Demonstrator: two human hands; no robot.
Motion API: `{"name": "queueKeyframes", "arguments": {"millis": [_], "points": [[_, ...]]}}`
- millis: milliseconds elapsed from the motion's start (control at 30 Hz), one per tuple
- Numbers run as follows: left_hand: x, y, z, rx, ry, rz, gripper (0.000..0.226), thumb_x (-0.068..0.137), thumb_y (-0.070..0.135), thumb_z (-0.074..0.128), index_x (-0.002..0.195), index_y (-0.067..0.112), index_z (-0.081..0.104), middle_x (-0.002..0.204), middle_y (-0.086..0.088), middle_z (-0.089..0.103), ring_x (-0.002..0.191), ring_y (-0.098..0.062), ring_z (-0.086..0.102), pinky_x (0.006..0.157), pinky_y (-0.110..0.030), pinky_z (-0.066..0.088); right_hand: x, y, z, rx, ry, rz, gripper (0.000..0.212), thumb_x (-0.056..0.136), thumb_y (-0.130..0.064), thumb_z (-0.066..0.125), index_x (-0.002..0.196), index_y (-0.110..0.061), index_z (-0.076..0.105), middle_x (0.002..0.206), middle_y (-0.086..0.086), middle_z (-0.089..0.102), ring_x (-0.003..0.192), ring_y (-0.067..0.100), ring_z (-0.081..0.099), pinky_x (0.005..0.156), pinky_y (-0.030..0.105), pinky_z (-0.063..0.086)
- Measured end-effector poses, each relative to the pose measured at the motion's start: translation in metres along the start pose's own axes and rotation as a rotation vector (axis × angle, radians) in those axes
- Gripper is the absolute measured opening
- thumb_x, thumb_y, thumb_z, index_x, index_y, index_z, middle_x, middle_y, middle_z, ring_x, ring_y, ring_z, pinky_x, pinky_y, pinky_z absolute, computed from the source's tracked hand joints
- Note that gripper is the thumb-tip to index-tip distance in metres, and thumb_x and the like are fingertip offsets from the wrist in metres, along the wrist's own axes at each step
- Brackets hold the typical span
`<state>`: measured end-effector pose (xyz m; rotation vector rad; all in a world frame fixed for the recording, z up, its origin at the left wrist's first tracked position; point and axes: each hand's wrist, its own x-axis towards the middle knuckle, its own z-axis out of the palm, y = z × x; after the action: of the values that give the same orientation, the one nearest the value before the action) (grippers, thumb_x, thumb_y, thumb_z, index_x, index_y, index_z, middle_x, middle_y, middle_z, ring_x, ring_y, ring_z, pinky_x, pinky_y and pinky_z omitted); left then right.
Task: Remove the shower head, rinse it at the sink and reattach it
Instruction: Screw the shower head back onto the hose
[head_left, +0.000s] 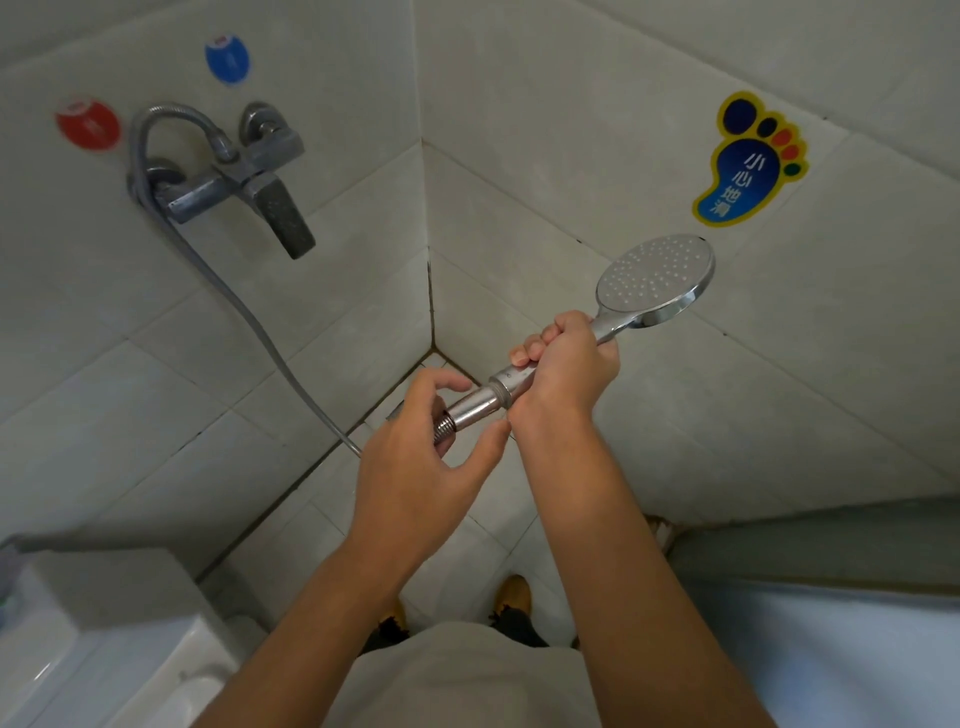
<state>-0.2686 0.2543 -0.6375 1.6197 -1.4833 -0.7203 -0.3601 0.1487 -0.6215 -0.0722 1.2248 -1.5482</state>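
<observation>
At the far left, a red round sticker (88, 123) and a blue round sticker (227, 57) are seen on the tiled wall, above a metal mixer tap (244, 179) with its lever pointing downward. A grey hose (260, 327) is looped up from the tap, then led down along the wall towards the hands. In the lower left corner part of a white toilet (104, 639) is visible.

Towards the middle, the left hand (415, 462) is held below the chrome connector nut (475, 405) at the hose end; its thumb and fingers are curled loosely about the nut and the ribbed hose just behind it, though whether the nut is actually pinched cannot be told. Just to the right, the right hand (566, 369) is wrapped firmly round the handle of the shower head (654, 283), which is held up in front of the right wall with its round spray face tilted upward and to the left. The handle's threaded end meets the nut between the two hands.

On the right wall above the spray face, a foot-shaped warning sticker (748, 161) is stuck. Below, two brown shoes (514, 597) are seen on the tiled floor (332, 499).
</observation>
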Motion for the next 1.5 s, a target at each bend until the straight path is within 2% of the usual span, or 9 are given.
{"name": "queueKeyframes", "arguments": {"millis": [167, 400, 533, 700, 900, 1067, 1267, 1400, 1500], "points": [[-0.001, 0.001, 0.001, -0.022, -0.001, -0.049, 0.031, 0.095, 0.054, 0.037, 0.091, 0.029, 0.056, 0.057, 0.009, 0.049, 0.048, -0.008, 0.046, 0.043, -0.019, 0.033, 0.0, 0.001, 0.001, 0.01, 0.005, -0.001, 0.02, 0.088, 0.008, 0.039, 0.094, -0.011, 0.043, 0.058, 0.001, 0.034, 0.039, 0.012, 0.031, 0.039, 0.021, 0.033], [0.0, 0.002, -0.003, 0.036, 0.025, 0.022, 0.015, 0.089, 0.041, 0.06, 0.101, 0.034, 0.053, 0.078, 0.011, 0.064, 0.064, -0.015, 0.061, 0.054, -0.041, 0.054, 0.001, 0.001, -0.001, 0.009, 0.008, 0.002, 0.019, 0.089, 0.007, 0.039, 0.093, -0.011, 0.043, 0.056, 0.001, 0.035, 0.039, 0.012, 0.032, 0.039, 0.022, 0.034], [0.002, 0.006, -0.002, 0.057, 0.012, 0.022, 0.022, 0.088, 0.046, 0.059, 0.107, 0.038, 0.05, 0.072, 0.009, 0.059, 0.06, -0.014, 0.055, 0.05, -0.034, 0.05, 0.002, -0.001, 0.0, 0.021, 0.012, 0.023, 0.019, 0.089, 0.007, 0.039, 0.09, -0.012, 0.042, 0.056, 0.001, 0.035, 0.04, 0.012, 0.031, 0.039, 0.023, 0.034], [0.004, 0.002, 0.0, 0.037, 0.005, -0.021, 0.033, 0.092, 0.058, 0.041, 0.094, 0.03, 0.059, 0.06, 0.014, 0.05, 0.055, -0.006, 0.051, 0.047, -0.019, 0.035, 0.003, -0.001, 0.003, 0.03, 0.014, 0.025, 0.02, 0.088, 0.008, 0.039, 0.092, -0.011, 0.042, 0.056, 0.0, 0.034, 0.04, 0.012, 0.03, 0.039, 0.022, 0.033], [0.007, -0.001, 0.001, -0.006, 0.022, 0.008, 0.025, 0.089, 0.049, 0.055, 0.106, 0.03, 0.057, 0.089, 0.014, 0.066, 0.077, -0.01, 0.066, 0.062, -0.041, 0.058, 0.006, -0.002, 0.003, 0.034, 0.034, 0.056, 0.019, 0.089, 0.007, 0.039, 0.092, -0.011, 0.04, 0.055, 0.001, 0.033, 0.039, 0.012, 0.031, 0.039, 0.022, 0.033], [0.008, 0.002, 0.001, 0.009, 0.031, 0.005, 0.029, 0.087, 0.055, 0.048, 0.106, 0.034, 0.054, 0.07, 0.011, 0.056, 0.061, -0.01, 0.056, 0.051, -0.03, 0.05, 0.006, -0.001, 0.004, 0.04, 0.032, 0.081, 0.018, 0.088, 0.007, 0.039, 0.091, -0.011, 0.04, 0.054, 0.001, 0.033, 0.037, 0.012, 0.031, 0.038, 0.021, 0.033], [0.009, 0.001, 0.001, 0.075, 0.012, -0.015, 0.028, 0.09, 0.056, 0.044, 0.095, 0.031, 0.056, 0.066, 0.016, 0.053, 0.059, -0.006, 0.053, 0.049, -0.024, 0.041, 0.007, 0.001, 0.004, 0.032, 0.032, 0.076, 0.018, 0.087, 0.007, 0.039, 0.093, -0.01, 0.04, 0.055, 0.001, 0.034, 0.038, 0.012, 0.031, 0.038, 0.021, 0.033], [0.007, 0.0, 0.001, 0.064, 0.025, 0.049, 0.021, 0.089, 0.043, 0.057, 0.106, 0.031, 0.055, 0.087, 0.017, 0.064, 0.073, -0.006, 0.063, 0.058, -0.034, 0.056, 0.009, 0.002, 0.002, 0.039, 0.04, 0.098, 0.018, 0.088, 0.006, 0.039, 0.09, -0.011, 0.039, 0.055, 0.001, 0.033, 0.038, 0.012, 0.031, 0.038, 0.021, 0.033], [0.007, -0.001, 0.001, 0.06, 0.034, 0.078, 0.022, 0.089, 0.036, 0.062, 0.108, 0.035, 0.052, 0.085, 0.012, 0.064, 0.071, -0.011, 0.064, 0.058, -0.04, 0.056, 0.009, 0.002, 0.0, 0.051, 0.04, 0.12, 0.017, 0.089, 0.006, 0.04, 0.091, -0.011, 0.04, 0.055, 0.001, 0.034, 0.038, 0.012, 0.031, 0.038, 0.022, 0.034]]}}
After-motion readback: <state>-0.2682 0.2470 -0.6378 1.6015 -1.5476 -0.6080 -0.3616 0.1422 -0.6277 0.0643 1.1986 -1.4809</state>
